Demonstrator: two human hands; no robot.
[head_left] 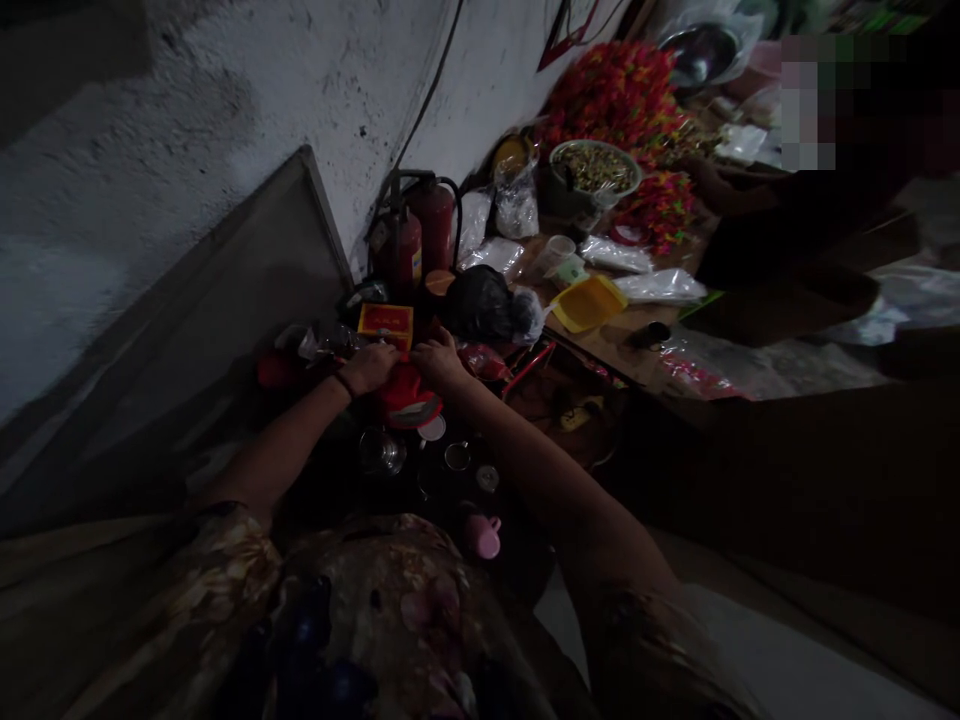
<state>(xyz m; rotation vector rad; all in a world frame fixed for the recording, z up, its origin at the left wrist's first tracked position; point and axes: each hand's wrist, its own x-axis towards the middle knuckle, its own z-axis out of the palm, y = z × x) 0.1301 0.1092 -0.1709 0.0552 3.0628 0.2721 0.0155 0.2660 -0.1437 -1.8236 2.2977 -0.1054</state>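
1. The left grip (pixel 373 368) is closed on the upper edge of a red bag (pixel 409 398), fingers bent over it.
2. The right grip (pixel 440 362), just beside the left one, also pinches that edge; its exact fingertip contact is hard to see in the dim light.
3. The red bag sits directly below and between the two grips, above the dark bench (pixel 457 507), a pale band across its lower part.
4. Just beyond the left grip stands a red and yellow box (pixel 386 322); farther past it, two fire extinguishers (pixel 433 222) stand by the wall.
5. Beyond the right grip and to its right lies a black plastic bag (pixel 480 303), with a yellow scoop-like tray (pixel 589 303) farther right.
6. On the body side of the grips are a glass vessel (pixel 381 452), a clear cup (pixel 457 457), a small round lid (pixel 487 478) and, nearest the body, a pink cup (pixel 484 537).
7. Well apart, to the upper right of the grips, are a filled basin (pixel 594 172), a heap of red flowers (pixel 619 95) and another person's arm (pixel 739 190).
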